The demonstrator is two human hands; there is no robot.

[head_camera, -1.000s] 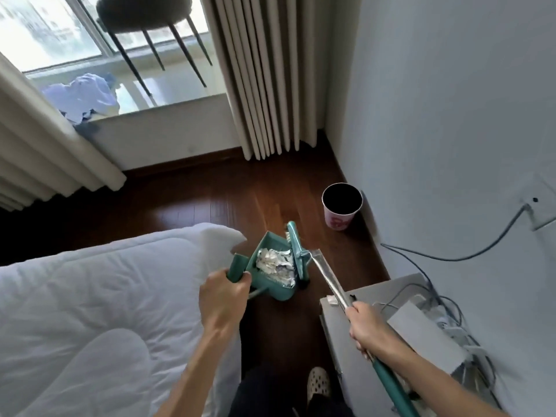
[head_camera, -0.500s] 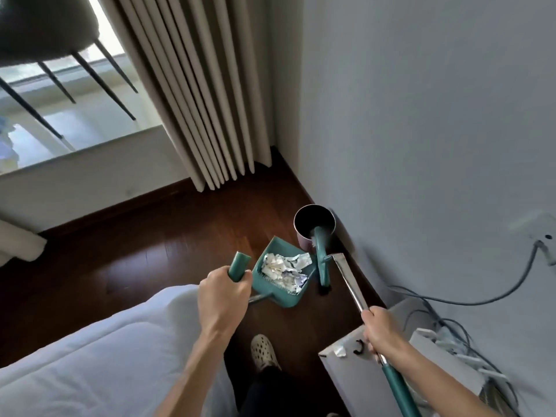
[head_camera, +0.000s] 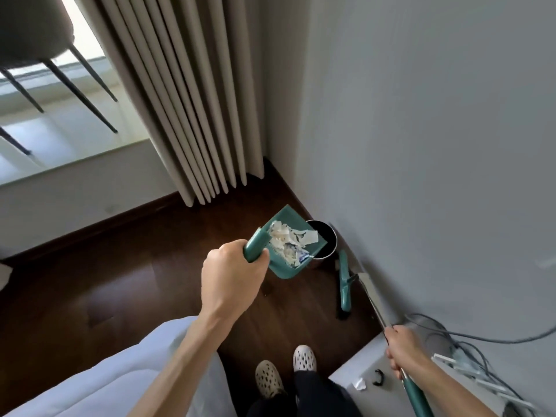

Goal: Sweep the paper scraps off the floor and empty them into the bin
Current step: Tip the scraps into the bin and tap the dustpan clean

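Paper scraps (head_camera: 291,242) heaped in teal dustpan (head_camera: 290,246): white crumpled pieces, a few with blue print, piled loose toward the pan's lip, one or two overhanging the edge. Pan held off the floor, tilted, its open lip directly over the near rim of the bin (head_camera: 326,239); whether lip and rim touch cannot be told. Bin small, round, dark inside, standing in the corner against the grey wall (head_camera: 421,145), partly hidden behind the pan. Left hand (head_camera: 233,273) wrapped firmly round the dustpan handle. Right hand (head_camera: 401,350) closed round the broom handle (head_camera: 376,305), with the teal broom head (head_camera: 344,285) resting on the floor just beside the bin, along the wall. Step judged in hand: emptying, sweeping apparently complete, no scraps seen on the visible dark wood floor (head_camera: 120,281). Next move judged to call for a steeper tip of the pan with the lip kept inside the bin's narrow mouth; light scraps liable to flutter or spill over the rim if tipped fast or off-centre. Surroundings: pleated beige curtain (head_camera: 186,100) behind the bin, white bedding (head_camera: 105,380) lower left, grey cables (head_camera: 469,341) over a white unit at lower right, perforated slippers (head_camera: 285,371) below.
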